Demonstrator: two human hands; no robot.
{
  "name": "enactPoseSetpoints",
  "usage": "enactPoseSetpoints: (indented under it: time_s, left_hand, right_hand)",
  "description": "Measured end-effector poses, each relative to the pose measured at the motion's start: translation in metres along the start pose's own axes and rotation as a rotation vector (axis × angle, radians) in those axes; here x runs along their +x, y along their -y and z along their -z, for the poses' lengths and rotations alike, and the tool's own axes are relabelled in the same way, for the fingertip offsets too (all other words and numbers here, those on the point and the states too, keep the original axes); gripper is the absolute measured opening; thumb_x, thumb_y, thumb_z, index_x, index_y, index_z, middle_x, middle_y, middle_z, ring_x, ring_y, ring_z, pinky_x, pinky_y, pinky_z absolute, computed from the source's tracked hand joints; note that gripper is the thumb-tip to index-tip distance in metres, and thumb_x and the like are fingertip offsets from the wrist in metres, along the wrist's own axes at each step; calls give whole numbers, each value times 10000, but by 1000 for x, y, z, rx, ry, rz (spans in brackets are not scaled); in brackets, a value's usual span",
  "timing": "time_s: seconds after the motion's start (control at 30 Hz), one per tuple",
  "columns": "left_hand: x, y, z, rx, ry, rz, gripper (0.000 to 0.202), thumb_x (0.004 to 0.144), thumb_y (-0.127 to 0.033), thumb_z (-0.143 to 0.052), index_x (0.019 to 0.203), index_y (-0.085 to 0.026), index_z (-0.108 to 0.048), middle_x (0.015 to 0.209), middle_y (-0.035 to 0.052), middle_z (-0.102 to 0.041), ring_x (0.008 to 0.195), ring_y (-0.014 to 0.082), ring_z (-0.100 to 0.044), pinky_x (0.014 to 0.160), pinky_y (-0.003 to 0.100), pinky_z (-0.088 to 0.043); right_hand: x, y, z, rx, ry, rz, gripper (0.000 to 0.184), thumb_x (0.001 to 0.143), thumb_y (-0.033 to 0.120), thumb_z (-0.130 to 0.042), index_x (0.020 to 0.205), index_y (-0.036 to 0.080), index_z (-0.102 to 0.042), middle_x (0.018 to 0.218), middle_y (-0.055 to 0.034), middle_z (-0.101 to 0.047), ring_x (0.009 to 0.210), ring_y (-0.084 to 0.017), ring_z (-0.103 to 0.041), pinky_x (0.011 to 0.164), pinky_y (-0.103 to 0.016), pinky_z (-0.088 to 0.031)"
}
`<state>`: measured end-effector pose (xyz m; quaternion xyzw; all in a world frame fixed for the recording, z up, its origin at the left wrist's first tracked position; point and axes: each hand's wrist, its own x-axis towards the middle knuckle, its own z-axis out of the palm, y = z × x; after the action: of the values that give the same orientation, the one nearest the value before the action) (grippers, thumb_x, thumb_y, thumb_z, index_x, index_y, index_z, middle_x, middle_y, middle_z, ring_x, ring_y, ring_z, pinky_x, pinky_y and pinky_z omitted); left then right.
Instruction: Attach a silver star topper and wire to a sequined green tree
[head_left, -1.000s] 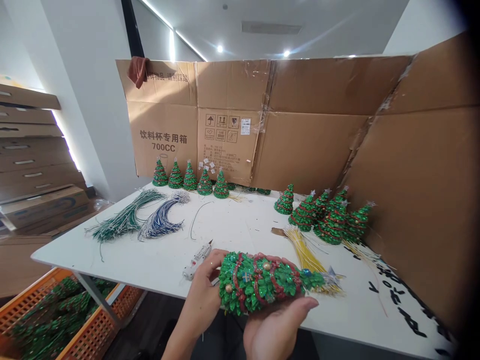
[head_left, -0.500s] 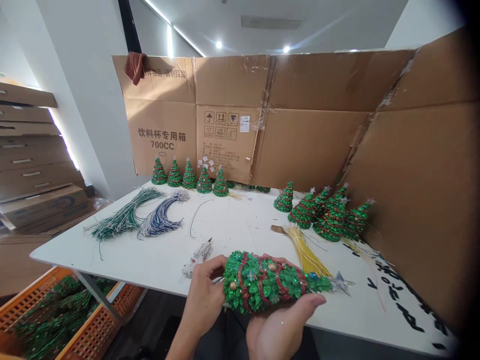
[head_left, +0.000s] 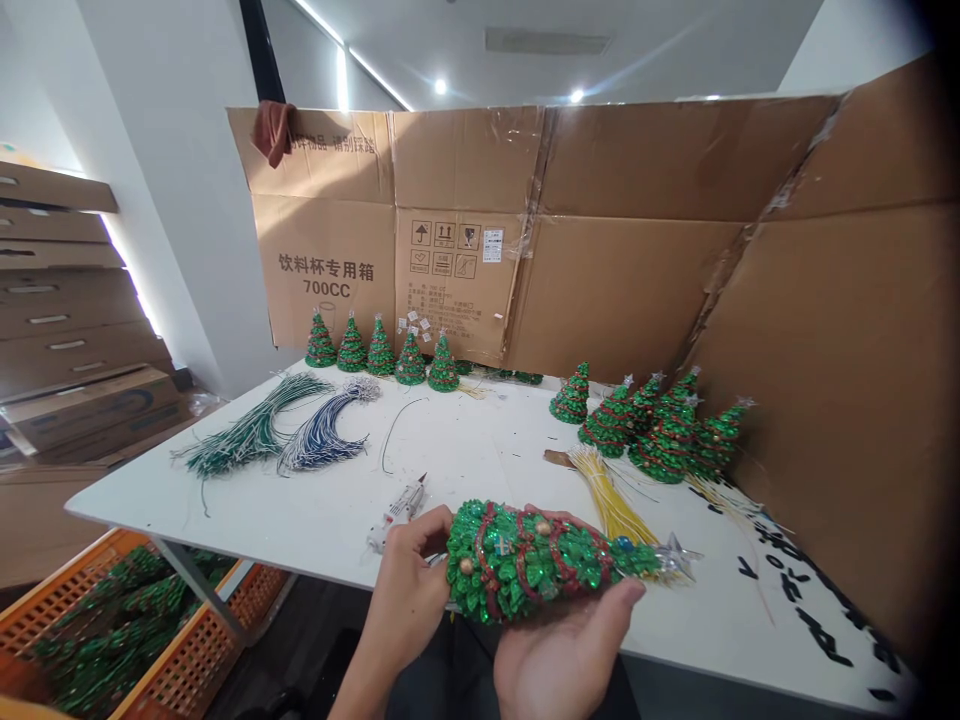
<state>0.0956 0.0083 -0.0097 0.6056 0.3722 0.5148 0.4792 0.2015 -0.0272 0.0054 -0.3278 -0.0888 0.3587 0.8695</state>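
A glittery green toy Christmas tree with red garland, small baubles and a silver star tip lies on its side in my hands over the near edge of the white table. My right hand cradles it from below, fingers curled up round it. My left hand grips the tree's base end, fingers closed on it. A white glue gun lies on the table just beyond my left hand.
Finished small trees stand in a row at the back and in a cluster at right. Green, blue and yellow wire bundles lie on the table. Cardboard walls enclose it. An orange crate with green pieces sits below left.
The tree has shifted slightly right and up in my hands, its star tip now further right. Both hands keep their hold.
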Motion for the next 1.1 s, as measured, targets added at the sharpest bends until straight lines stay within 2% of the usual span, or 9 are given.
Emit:
enactPoseSetpoints:
  time_s: [0.17,0.3,0.4,0.53,0.63,0.77,0.87,1.0,1.1]
  left_hand:
    - [2,-2,-2,-15,-16,-11,128,770,-104,-635,675,-190,-638,693,-2,-633,763,182,-583,719,257,-473]
    - [2,-4,-1,-33,-39,-37,186,786,-87,-665,834,-192,-811,829,20,-775,863,222,-684,837,297,-546]
    - [2,-4,1,17,-54,-73,272,803,-69,-685,949,-218,-859,942,30,-815,924,237,-713,885,316,-562]
    - [3,-4,0,132,-57,-149,248,850,-83,-705,947,-239,-871,1067,59,-813,988,254,-714,863,322,-543]
    - [4,-3,-3,206,-48,-204,165,896,-152,-737,929,-247,-868,1156,87,-779,1033,271,-699,852,336,-530]
    - [3,0,-4,255,-35,-209,140,924,-218,-767,992,-279,-873,1387,110,-665,1181,299,-658,984,388,-531]
    - [2,1,-2,233,25,-207,158,941,-235,-769,1044,-299,-870,1539,100,-563,1268,306,-635,1082,420,-514]
    - [2,-2,4,168,127,-186,102,978,-271,-752,1002,-274,-851,1517,101,-607,1304,310,-633,1129,430,-492]
    - [3,-6,14,138,101,-152,222,1028,-344,-703,861,-231,-798,1408,106,-681,1227,290,-669,1095,417,-501]
  right_hand:
    - [1,0,0,-4,-15,-11,625,963,805,-537,1196,267,-754,1136,-98,-823,1124,-341,-763,935,-536,-604]
    - [1,3,-4,2,-29,-44,747,893,849,-618,1372,282,-707,1237,-105,-805,1201,-353,-738,980,-548,-594]
    - [2,5,-5,3,-35,-68,823,850,875,-656,1457,317,-659,1354,-95,-769,1285,-357,-699,1036,-557,-569]
    - [6,5,-3,-5,-54,-105,847,833,894,-656,1463,327,-648,1364,-93,-766,1280,-347,-701,987,-526,-587]
    - [7,5,-1,-29,-53,-125,828,830,911,-638,1389,302,-693,1333,-98,-776,1217,-339,-732,933,-496,-605]
    - [4,6,-2,-35,-51,-143,797,800,945,-631,1240,289,-735,1229,-87,-805,1142,-330,-760,876,-471,-624]
    - [4,8,-3,-29,-61,-178,773,785,941,-658,1185,286,-749,1159,-79,-820,1116,-329,-774,834,-456,-635]
    - [11,12,-1,-17,-113,-250,730,785,892,-718,1253,332,-746,1225,-51,-811,1141,-331,-771,811,-469,-637]
    - [19,15,3,-6,-115,-298,657,795,859,-743,1196,339,-767,1254,-36,-806,1193,-319,-750,858,-477,-624]
